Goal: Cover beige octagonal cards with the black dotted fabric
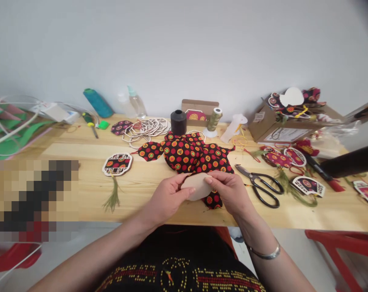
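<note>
Between my two hands is a pale, flat, rounded piece point(198, 187), its plain side facing me and patterned fabric showing at its left edge. My left hand point(171, 197) pinches its left side, thumb on top. On its right side my right hand point(228, 188) grips it the same way. Just beyond, black fabric with red and yellow flower motifs point(184, 152) lies crumpled on the table, one scrap of it reaching below my right hand. Black-handled scissors point(261, 184) rest to the right of that hand. An ornament with a lattice frame point(117, 164) and green tassel lies to the left.
Lattice frames point(149, 130), a black thread spool point(178, 122), a green spool point(214, 120) and a teal cone point(97, 103) stand or lie along the wall. A cardboard box point(281, 125) holds fabric pieces at right. Finished-looking ornaments point(308, 186) and a black post point(351, 160) are near it.
</note>
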`<state>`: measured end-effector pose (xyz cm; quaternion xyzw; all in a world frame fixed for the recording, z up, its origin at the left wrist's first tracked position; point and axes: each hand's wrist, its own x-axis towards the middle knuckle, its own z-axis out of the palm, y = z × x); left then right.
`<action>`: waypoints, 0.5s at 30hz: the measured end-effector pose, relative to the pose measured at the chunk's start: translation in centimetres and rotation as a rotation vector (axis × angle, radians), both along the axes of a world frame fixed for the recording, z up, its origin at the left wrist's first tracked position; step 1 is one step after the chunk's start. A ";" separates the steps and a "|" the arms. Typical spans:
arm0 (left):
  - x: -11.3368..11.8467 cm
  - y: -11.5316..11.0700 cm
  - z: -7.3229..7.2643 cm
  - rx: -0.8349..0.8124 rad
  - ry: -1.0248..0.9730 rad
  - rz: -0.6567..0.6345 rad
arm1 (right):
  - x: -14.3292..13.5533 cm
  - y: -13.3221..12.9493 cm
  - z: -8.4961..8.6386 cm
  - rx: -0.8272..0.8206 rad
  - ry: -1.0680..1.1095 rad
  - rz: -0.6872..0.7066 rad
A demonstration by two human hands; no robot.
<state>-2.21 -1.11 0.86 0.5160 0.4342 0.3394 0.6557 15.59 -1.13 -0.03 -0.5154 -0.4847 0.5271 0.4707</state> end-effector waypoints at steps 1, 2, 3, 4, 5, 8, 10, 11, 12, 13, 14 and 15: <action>-0.1 0.2 -0.1 0.015 0.014 0.000 | -0.1 0.1 0.0 -0.025 0.011 -0.006; -0.2 0.3 -0.3 0.031 0.031 0.004 | -0.2 0.2 0.0 -0.048 0.022 -0.011; -0.4 0.4 -0.4 0.048 0.045 0.009 | -0.4 0.3 0.0 -0.066 0.033 -0.016; -0.5 0.5 -0.6 0.062 0.053 0.014 | -0.5 0.4 0.0 -0.080 0.042 -0.020; -0.6 0.6 -0.9 0.074 0.053 0.018 | -0.6 0.4 0.0 -0.090 0.052 -0.027; -0.9 0.8 -1.6 0.076 0.030 0.021 | -0.7 0.7 0.0 -0.114 0.082 -0.045; -0.8 0.8 -2.0 0.049 0.004 0.021 | -0.7 0.9 0.0 -0.129 0.098 -0.052; -0.8 0.9 -2.2 0.029 -0.013 0.026 | -0.7 1.0 -0.1 -0.131 0.103 -0.054; -0.7 0.9 -2.4 0.008 -0.032 0.033 | -0.6 1.1 -0.1 -0.131 0.103 -0.054; -0.6 0.9 -2.5 -0.010 -0.051 0.043 | -0.6 1.1 -0.2 -0.129 0.100 -0.053; -0.5 1.0 -2.6 -0.026 -0.066 0.054 | -0.5 1.2 -0.2 -0.129 0.095 -0.053; -0.5 1.0 -2.6 -0.037 -0.076 0.062 | -0.4 1.3 -0.2 -0.130 0.091 -0.053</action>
